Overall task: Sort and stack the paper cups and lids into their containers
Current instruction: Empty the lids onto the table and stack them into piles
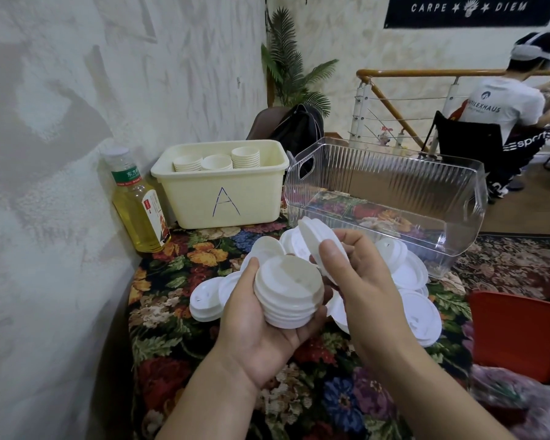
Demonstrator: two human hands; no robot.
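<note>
Right now your left hand (pixel 261 315) cups a lid stack (pixel 289 289) from below, palm up, with the thumb against the stack's left side and the fingers curled under its right edge. Your right hand (pixel 359 268) pinches a tilted lid (pixel 316 236) just above and to the right of that stack, thumb on the near face and fingers curled behind it; whether it is one lid or two nested together is hard to tell. Both hands hover over the floral cloth (pixel 185 354), above the loose lids (pixel 416 309) that lie scattered there, some overlapping, mostly to the right and behind your hands.

Behind them the clear bin (pixel 385 173) sits at the back right, with the cloth showing through its floor. To its left stands the cream bin (pixel 223 188), marked A, holding three cup stacks (pixel 216 160) side by side along its far wall. A bottle (pixel 138 201) of yellow liquid leans against the wall just left of the cream bin. A red chair (pixel 518 331) stands beside the table on your right.
</note>
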